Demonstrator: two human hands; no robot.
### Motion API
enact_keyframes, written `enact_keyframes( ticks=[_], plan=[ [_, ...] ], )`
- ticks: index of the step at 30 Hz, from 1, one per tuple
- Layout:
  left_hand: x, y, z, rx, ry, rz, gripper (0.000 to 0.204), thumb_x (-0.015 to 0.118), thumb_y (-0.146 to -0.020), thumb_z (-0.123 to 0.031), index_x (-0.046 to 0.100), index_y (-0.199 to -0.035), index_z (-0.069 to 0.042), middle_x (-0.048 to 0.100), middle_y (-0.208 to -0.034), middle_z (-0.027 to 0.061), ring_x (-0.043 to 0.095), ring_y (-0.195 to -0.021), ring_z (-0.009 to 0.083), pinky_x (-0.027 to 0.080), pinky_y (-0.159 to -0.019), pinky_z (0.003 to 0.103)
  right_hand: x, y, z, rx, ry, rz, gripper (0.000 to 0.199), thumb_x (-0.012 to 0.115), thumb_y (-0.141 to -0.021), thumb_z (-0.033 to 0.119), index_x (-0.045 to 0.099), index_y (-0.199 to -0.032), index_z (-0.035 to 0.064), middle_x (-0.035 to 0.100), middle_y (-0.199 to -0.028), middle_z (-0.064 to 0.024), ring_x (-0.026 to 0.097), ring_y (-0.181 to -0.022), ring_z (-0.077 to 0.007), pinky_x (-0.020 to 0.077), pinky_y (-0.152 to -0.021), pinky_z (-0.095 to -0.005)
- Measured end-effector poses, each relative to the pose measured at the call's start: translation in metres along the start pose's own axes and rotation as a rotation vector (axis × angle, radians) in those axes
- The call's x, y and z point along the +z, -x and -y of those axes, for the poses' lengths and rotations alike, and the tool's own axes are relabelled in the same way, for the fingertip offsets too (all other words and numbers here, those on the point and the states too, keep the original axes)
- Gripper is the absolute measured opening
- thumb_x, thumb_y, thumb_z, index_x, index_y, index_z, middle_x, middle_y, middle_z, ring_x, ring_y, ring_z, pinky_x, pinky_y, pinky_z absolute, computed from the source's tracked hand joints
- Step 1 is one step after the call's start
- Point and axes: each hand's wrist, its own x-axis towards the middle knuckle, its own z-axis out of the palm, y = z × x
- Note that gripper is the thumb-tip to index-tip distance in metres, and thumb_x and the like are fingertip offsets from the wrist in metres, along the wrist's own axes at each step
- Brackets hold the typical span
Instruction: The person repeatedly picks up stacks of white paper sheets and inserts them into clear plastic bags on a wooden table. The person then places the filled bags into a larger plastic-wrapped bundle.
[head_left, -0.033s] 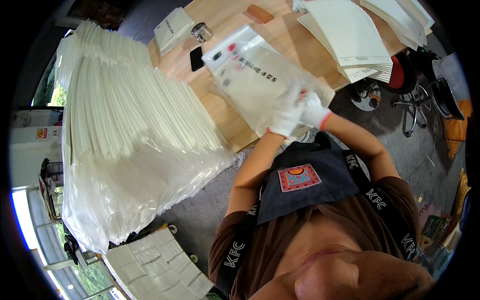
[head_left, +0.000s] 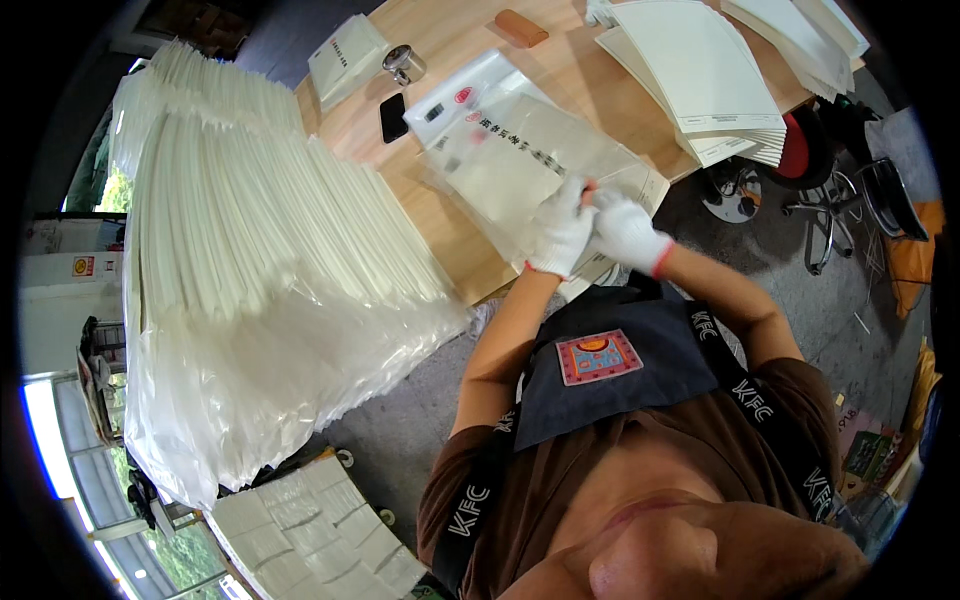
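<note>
Printed plastic bags (head_left: 490,165) lie layered at the table's (head_left: 580,85) near edge, their near end partly hidden by the person's gloved left hand (head_left: 561,232) and right hand (head_left: 628,232); whether either grip is clamped on them, one cannot tell. A phone (head_left: 393,118) sits just left, near a metal cup (head_left: 404,66). Fanned white sheets (head_left: 700,65) occupy the far right; a tall wrapped stack (head_left: 260,220) crowds the left.

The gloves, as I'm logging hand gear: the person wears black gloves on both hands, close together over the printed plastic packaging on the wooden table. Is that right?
Only the colour is wrong: the head view shows white gloves on the left hand and right hand, close together over the printed plastic packaging on the wooden table.
</note>
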Motion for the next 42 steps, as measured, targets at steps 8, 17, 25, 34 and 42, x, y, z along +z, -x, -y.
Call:
enact_keyframes(
  ticks=[8,17,25,34,42],
  plan=[
    [0.015,0.103,0.043,0.226,-0.232,-0.029,0.029,0.067,-0.074,-0.014,0.059,-0.101,-0.01,0.06,-0.088,0.01,0.058,-0.085,0.0277,0.047,-0.068,0.036,-0.036,0.019,-0.023,0.427,0.489,0.393,0.038,0.057,-0.073,0.012,0.053,-0.109,0.0054,0.063,-0.092,-0.0146,0.063,-0.08,-0.0298,0.0499,-0.067,-0.0403],
    [-0.007,0.226,0.063,-0.443,0.271,-0.688,0.016,0.063,-0.08,-0.004,0.049,-0.076,-0.008,0.047,-0.07,0.0012,0.048,-0.064,0.0126,0.04,-0.059,0.025,-0.085,0.048,0.048,0.341,0.403,0.895,0.027,0.052,-0.082,0.03,0.057,-0.085,0.0039,0.066,-0.076,-0.0158,0.067,-0.069,-0.0276,0.0515,-0.057,-0.04],
    [-0.036,0.16,0.069,-0.326,0.055,-0.684,0.016,0.062,-0.076,-0.004,0.046,-0.075,-0.006,0.047,-0.065,0.0024,0.049,-0.062,0.0167,0.044,-0.059,0.031,-0.071,0.042,0.007,-0.248,0.647,0.395,0.018,0.055,-0.077,0.02,0.056,-0.061,0.0112,0.052,-0.048,-0.0053,0.055,-0.041,-0.0185,0.0384,-0.033,-0.0374],
    [0.0,0.229,0.148,-0.657,0.527,-0.516,0.028,0.058,-0.088,-0.031,0.051,-0.101,-0.007,0.055,-0.089,0.0055,0.053,-0.084,0.0142,0.045,-0.071,0.029,-0.054,0.077,-0.063,0.51,0.128,0.506,0.038,0.039,-0.092,0.036,0.061,-0.086,0.005,0.061,-0.086,-0.0229,0.059,-0.079,-0.0397,0.0458,-0.068,-0.0485],
    [-0.103,0.053,-0.035,-0.198,-0.206,-0.056,0.03,0.056,-0.086,-0.033,0.059,-0.094,-0.005,0.059,-0.08,0.017,0.058,-0.075,0.0363,0.045,-0.065,0.041,0.034,0.054,-0.046,0.955,-1.2,0.14,0.043,0.049,-0.092,0.034,0.056,-0.117,0.0002,0.061,-0.111,-0.0151,0.06,-0.099,-0.024,0.0491,-0.082,-0.0358]
  ],
)
